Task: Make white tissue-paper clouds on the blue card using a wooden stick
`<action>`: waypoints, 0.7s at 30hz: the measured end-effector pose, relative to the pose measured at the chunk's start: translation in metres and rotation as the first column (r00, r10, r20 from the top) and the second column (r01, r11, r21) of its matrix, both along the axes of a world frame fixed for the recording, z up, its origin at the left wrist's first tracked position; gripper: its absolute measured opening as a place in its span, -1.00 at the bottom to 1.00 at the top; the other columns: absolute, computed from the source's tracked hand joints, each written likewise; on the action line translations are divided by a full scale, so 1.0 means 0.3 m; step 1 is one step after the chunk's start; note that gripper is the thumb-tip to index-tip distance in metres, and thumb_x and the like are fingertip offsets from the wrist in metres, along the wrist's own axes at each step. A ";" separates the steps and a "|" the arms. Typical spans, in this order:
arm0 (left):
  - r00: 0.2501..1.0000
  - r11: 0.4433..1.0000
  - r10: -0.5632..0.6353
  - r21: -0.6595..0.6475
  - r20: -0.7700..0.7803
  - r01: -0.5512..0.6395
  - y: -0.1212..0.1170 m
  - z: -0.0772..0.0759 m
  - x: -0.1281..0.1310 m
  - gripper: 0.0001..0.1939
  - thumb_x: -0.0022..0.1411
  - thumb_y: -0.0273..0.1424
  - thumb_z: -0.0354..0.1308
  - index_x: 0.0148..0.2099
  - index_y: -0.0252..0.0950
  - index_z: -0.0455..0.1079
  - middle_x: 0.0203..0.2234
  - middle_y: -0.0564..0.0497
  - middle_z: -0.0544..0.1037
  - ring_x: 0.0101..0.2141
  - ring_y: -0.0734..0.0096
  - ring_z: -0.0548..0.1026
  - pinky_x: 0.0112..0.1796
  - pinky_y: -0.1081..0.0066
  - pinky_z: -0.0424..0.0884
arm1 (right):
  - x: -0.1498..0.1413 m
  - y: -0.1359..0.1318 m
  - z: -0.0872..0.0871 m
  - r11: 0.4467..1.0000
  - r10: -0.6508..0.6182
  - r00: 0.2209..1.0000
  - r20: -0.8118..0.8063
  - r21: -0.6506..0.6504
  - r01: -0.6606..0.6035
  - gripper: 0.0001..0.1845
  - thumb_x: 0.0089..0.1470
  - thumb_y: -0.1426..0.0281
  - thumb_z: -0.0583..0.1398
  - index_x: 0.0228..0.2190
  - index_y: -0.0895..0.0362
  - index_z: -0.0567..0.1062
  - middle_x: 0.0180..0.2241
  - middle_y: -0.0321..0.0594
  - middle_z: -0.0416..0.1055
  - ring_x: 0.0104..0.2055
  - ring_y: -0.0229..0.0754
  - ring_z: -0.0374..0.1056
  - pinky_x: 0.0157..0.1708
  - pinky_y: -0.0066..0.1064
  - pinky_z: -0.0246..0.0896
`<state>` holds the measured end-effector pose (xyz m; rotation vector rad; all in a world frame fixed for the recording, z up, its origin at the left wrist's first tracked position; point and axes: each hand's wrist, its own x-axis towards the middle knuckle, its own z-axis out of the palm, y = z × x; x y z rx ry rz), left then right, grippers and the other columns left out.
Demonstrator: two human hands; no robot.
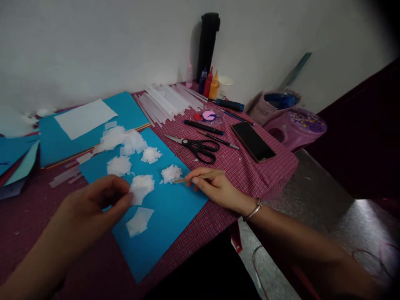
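Observation:
On a blue sheet (168, 216) sit several fluffy clusters of small white paper pieces. My right hand (212, 184) grips a thin wooden stick (204, 176), its tip at the lower edge of the right-hand paper cluster (171, 173). Between the thumb and fingers of my left hand (93, 208), which is closed, is the edge of a white paper square (139, 196) at a middle cluster. Nearer me lie loose white paper squares (139, 221). Behind the clusters is a pile of similar squares (114, 137).
Black-handled scissors (200, 148), a marker (203, 126) and a phone (252, 141) lie right of the sheet. White strips (171, 100) and paint bottles (208, 84) stand farther back by the wall. The checked tablecloth (281, 160) ends at the right edge, beside a pink stool (300, 129).

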<state>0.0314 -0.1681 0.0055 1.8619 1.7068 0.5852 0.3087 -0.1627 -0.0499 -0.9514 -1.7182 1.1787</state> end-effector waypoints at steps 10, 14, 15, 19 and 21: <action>0.938 0.933 -0.347 -0.106 -0.011 0.344 0.131 -0.057 0.129 -0.79 0.15 -0.23 0.08 -0.36 -0.21 0.44 -0.42 0.07 0.51 -0.41 0.42 0.45 -0.38 0.44 0.33 | -0.003 0.025 -0.013 0.994 -0.050 0.996 -0.078 -0.098 0.043 -0.79 0.22 0.41 0.08 -0.30 0.20 0.51 -0.32 -0.22 0.46 -0.49 -0.37 0.32 -0.51 -0.52 0.24; 0.932 0.923 -0.362 -0.143 -0.002 0.358 0.123 -0.078 0.172 -0.78 0.16 -0.23 0.05 -0.34 -0.20 0.46 -0.43 0.06 0.53 -0.43 0.40 0.47 -0.36 0.40 0.34 | -0.002 0.028 -0.013 0.992 -0.050 0.994 -0.097 -0.124 0.038 -0.78 0.22 0.36 0.09 -0.29 0.19 0.51 -0.33 -0.23 0.45 -0.50 -0.38 0.31 -0.52 -0.52 0.23; 0.941 0.931 -0.338 -0.147 -0.004 0.334 0.121 -0.082 0.186 -0.79 0.14 -0.24 0.06 -0.33 -0.21 0.46 -0.44 0.06 0.54 -0.42 0.38 0.48 -0.36 0.39 0.35 | -0.001 0.025 -0.012 0.990 -0.054 0.993 -0.106 -0.133 0.040 -0.78 0.22 0.34 0.09 -0.28 0.18 0.50 -0.34 -0.24 0.45 -0.50 -0.37 0.31 -0.52 -0.52 0.22; 0.973 0.970 -0.223 -0.113 -0.068 0.214 0.121 -0.101 0.225 -0.86 0.10 -0.31 0.06 -0.30 -0.21 0.38 -0.47 0.07 0.54 -0.40 0.32 0.51 -0.34 0.35 0.38 | 0.007 0.004 -0.003 0.986 -0.119 0.975 -0.189 -0.142 0.092 -0.78 0.23 0.29 0.09 -0.25 0.15 0.47 -0.37 -0.26 0.44 -0.45 -0.34 0.33 -0.44 -0.48 0.28; 0.973 0.976 -0.206 -0.093 -0.102 0.197 0.124 -0.109 0.228 -0.87 0.10 -0.32 0.05 -0.31 -0.21 0.36 -0.47 0.06 0.54 -0.39 0.30 0.52 -0.33 0.33 0.39 | 0.010 -0.007 0.000 0.989 -0.127 0.968 -0.216 -0.100 0.107 -0.79 0.23 0.31 0.08 -0.25 0.14 0.46 -0.38 -0.26 0.44 -0.40 -0.31 0.35 -0.39 -0.46 0.30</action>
